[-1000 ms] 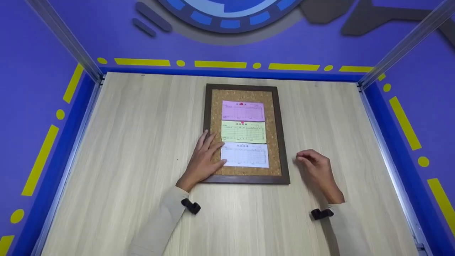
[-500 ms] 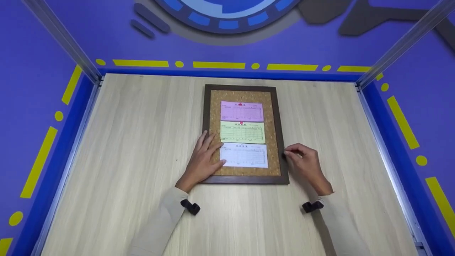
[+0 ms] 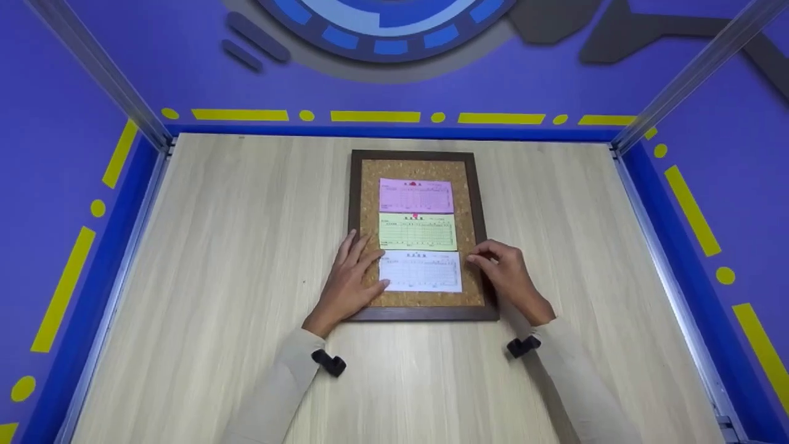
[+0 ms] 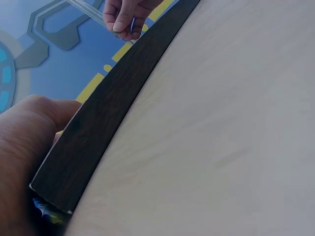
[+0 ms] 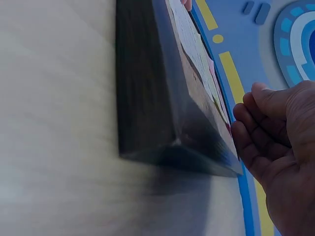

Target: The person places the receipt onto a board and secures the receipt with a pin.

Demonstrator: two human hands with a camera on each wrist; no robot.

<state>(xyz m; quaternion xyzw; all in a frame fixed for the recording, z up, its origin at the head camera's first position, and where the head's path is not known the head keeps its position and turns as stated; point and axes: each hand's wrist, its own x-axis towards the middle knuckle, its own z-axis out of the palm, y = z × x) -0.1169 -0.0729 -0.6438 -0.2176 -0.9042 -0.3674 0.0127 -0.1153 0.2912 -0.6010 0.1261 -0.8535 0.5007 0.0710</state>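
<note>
A cork board [image 3: 465, 299] in a dark brown frame lies flat on the table. Three paper slips run down it: a pink slip [image 3: 425, 200], a green slip [image 3: 425, 237] and a white slip [image 3: 425, 274]. Red pushpins stand at the tops of the pink and green slips. My left hand [image 3: 345, 283] rests spread over the board's left side, thumb and index fingertips at the white slip's left edge. Above the board's right side, my right hand [image 3: 508, 274] pinches a small green pushpin [image 4: 116, 32], mostly hidden by the fingertips, close beside the white slip's upper right corner.
The wood-grain table [image 3: 246, 216] stretches around the board. Blue panels with yellow dashes enclose it at the back and sides, with metal posts [image 3: 678, 80] at the rear corners. Black wrist bands [image 3: 328, 362] sit on both sleeves.
My right hand has moved left from the table beside the board, across the frame, to over the cork near the white slip. The left hand stays in place.
</note>
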